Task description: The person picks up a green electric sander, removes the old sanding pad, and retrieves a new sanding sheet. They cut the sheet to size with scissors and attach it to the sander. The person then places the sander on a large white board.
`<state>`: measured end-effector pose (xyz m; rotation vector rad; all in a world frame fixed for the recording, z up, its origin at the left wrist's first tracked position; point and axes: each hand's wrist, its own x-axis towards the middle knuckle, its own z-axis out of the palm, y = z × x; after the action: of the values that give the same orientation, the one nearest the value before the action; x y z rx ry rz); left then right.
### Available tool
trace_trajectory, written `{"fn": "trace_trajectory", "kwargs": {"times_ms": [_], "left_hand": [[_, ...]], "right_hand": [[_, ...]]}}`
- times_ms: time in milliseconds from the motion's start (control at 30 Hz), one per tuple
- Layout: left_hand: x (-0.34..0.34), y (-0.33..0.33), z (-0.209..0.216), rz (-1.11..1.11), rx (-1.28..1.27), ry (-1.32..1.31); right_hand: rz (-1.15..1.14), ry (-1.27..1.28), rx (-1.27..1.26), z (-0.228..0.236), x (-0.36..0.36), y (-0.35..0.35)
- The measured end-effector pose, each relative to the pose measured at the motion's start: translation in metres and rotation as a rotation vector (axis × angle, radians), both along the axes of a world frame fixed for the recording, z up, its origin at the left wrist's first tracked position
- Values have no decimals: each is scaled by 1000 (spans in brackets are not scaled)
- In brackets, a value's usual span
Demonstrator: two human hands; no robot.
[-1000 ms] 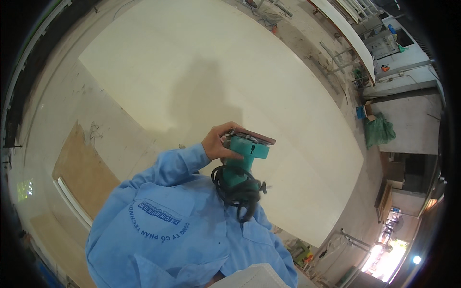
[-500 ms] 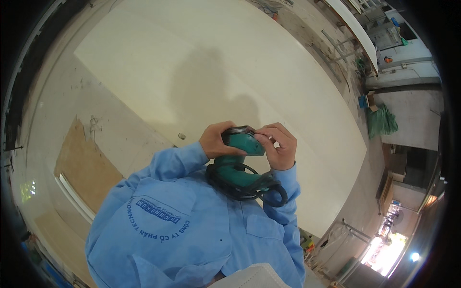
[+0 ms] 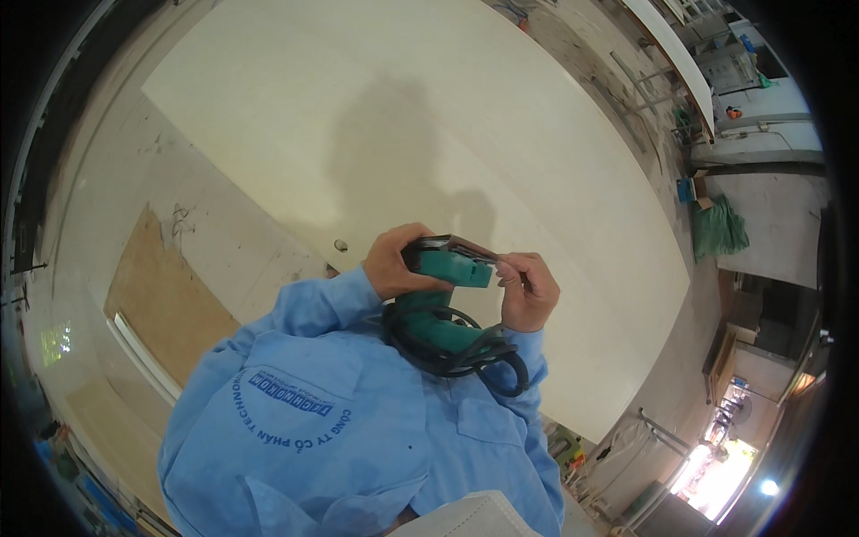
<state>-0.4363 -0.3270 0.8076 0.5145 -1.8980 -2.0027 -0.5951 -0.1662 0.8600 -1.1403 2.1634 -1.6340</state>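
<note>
Here the green sander (image 3: 455, 270) is clasped by the left hand (image 3: 394, 264), fingers curled round it; the brown pad (image 3: 463, 248) is pinched at its end by the right hand (image 3: 530, 291), fingertips closed; black cord (image 3: 522, 378) is bunched below them, a pale board (image 3: 573, 197) spread beyond.

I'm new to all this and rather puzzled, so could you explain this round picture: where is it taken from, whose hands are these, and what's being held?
There is no robot here: the grips are a person's bare hands. A wide fisheye camera on the person's head looks down, so straight edges bend and you see the wearer's blue jacket. The left grip holds a green power tool with its flat brown pad facing up; the right grip seems to pinch the pad's end. A bundled black cord hangs by the tool. Beyond the hands spreads a large pale panel with a shadow across it.
</note>
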Motion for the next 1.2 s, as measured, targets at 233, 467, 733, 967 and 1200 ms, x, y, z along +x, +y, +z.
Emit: {"fn": "trace_trajectory", "kwargs": {"times_ms": [233, 467, 733, 967, 1200], "left_hand": [[0, 0, -2, 47, -95, 36], [-6, 1, 5, -19, -285, -94], [-11, 6, 3, 39, -377, -51], [-4, 0, 1, 11, -316, -72], [6, -20, -5, -65, -34, -77]], "right_hand": [[-117, -15, -51, -22, 16, 7], [-69, 264, 10, 6, 7, 0], [186, 156, 60, 13, -14, 3], [379, -666, 43, -45, -1, 4], [282, -625, -24, -66, 21, -6]]}}
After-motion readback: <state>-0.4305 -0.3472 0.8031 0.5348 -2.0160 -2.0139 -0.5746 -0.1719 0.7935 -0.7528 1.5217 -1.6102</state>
